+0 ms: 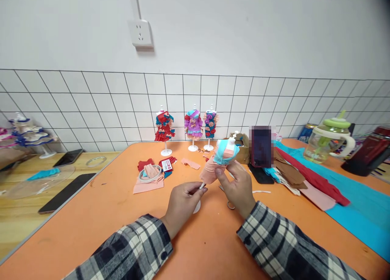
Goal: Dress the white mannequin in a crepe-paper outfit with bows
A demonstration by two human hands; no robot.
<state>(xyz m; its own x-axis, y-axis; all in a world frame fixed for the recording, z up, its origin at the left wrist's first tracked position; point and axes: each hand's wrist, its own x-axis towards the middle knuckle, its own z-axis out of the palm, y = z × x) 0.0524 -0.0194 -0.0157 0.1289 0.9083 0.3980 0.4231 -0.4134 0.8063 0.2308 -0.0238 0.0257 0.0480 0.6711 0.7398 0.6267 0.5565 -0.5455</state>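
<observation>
A miniature dress form (pixel 226 151), wrapped in blue and peach cloth, is held tilted above the orange table, its top leaning right. My left hand (pixel 183 203) is closed around the thin white pole below the skirt; the round white base (pixel 197 207) shows partly behind the fingers. With thumb in front, my right hand (pixel 238 187) grips the dressed body from its right side; its other fingers are mostly hidden behind the form. Beneath the right hand lies a metal tool with a ring handle (pixel 230 205), probably scissors, largely covered.
Several dressed miniature forms, one a red-dressed form (pixel 165 128), stand toward the tiled wall. Left of my hands are fabric scraps (pixel 148 185) with a white ring (pixel 150 173). A phone (pixel 261 147) stands upright before a cardboard box (pixel 243 154). Cloth strips (pixel 317 184) and a lidded jug (pixel 327 142) occupy the right.
</observation>
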